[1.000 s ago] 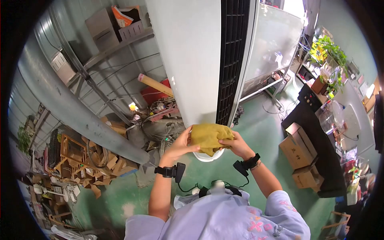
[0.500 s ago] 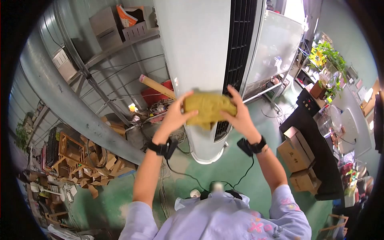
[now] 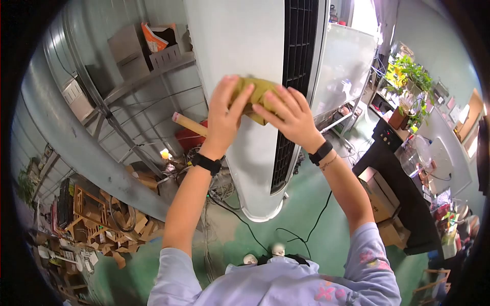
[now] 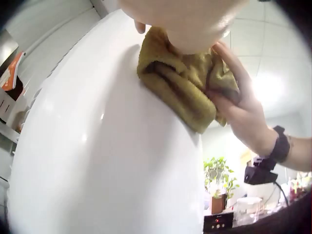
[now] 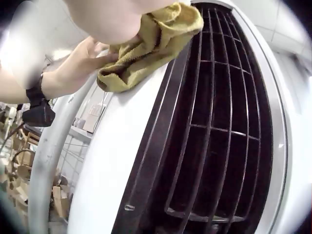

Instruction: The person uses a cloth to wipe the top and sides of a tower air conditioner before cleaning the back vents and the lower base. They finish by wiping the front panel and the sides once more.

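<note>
A folded yellow-green cloth (image 3: 259,94) lies against the white front of a tall appliance (image 3: 237,41). The left hand (image 3: 225,112) holds its left part, thumb and fingers spread around it. On the other side the right hand (image 3: 293,117) grips the cloth, fingers over its top. In the left wrist view the cloth (image 4: 168,95) touches the smooth white panel (image 4: 112,161), the right hand (image 4: 248,117) pinching its edge. Seen from the right wrist, the cloth (image 5: 126,73) is beside the dark grille (image 5: 214,112); the left hand (image 5: 73,70) is at its far end.
A thick grey pipe (image 3: 102,148) and a shelf (image 3: 148,76) stand at the left, above a heap of cardboard and wood (image 3: 97,214). At the right are a whiteboard (image 3: 347,66), a black-covered table (image 3: 408,204) and cardboard boxes (image 3: 378,194). Cables (image 3: 306,239) cross the green floor.
Both hands have carried the cloth from low near the appliance's base upward along it. The arms now reach farther out, and more of the base shows below them.
</note>
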`<state>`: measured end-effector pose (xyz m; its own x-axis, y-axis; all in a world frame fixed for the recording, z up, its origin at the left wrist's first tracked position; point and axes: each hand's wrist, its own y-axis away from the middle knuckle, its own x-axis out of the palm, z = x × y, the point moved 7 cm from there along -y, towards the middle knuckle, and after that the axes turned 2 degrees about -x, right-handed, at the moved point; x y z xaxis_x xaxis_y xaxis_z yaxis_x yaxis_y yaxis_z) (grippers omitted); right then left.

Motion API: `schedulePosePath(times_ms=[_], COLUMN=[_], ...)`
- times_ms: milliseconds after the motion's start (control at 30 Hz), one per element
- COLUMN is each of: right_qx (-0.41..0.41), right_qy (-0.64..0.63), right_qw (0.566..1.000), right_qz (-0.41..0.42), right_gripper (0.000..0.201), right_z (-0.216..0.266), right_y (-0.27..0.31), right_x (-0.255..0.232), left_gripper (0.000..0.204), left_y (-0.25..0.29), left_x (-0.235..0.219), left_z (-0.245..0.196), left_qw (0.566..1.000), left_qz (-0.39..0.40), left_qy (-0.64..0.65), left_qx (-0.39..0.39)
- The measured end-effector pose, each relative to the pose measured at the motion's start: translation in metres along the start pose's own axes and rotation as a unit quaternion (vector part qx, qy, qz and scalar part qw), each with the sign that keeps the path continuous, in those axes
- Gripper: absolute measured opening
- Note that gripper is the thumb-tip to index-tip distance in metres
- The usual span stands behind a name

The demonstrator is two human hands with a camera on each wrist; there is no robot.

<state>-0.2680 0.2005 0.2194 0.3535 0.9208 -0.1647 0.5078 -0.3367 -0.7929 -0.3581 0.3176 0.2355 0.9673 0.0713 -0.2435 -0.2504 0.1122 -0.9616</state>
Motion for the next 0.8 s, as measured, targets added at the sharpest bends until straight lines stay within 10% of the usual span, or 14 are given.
schedulePosePath(times_ms=[533,800], right_qx=[-0.045,-0.15], right_qy=[-0.114,-0.162], right_qw=[0.983,0.934], right_qz=[0.137,0.28], right_gripper=[0.055,0.054], right_z=[0.085,0.156], right_y=[0.096,0.181], right_x=[0.08,0.094], left_gripper=[0.074,0.078], left_y=[0.158,0.315], left_x=[0.053,0.089], left_z=[0.042,-0.004], left_qw=[0.979,0.94], left_qz=[0.185,0.216], left_qy=[0.079,0.092], left_qx=[0.016,-0.248])
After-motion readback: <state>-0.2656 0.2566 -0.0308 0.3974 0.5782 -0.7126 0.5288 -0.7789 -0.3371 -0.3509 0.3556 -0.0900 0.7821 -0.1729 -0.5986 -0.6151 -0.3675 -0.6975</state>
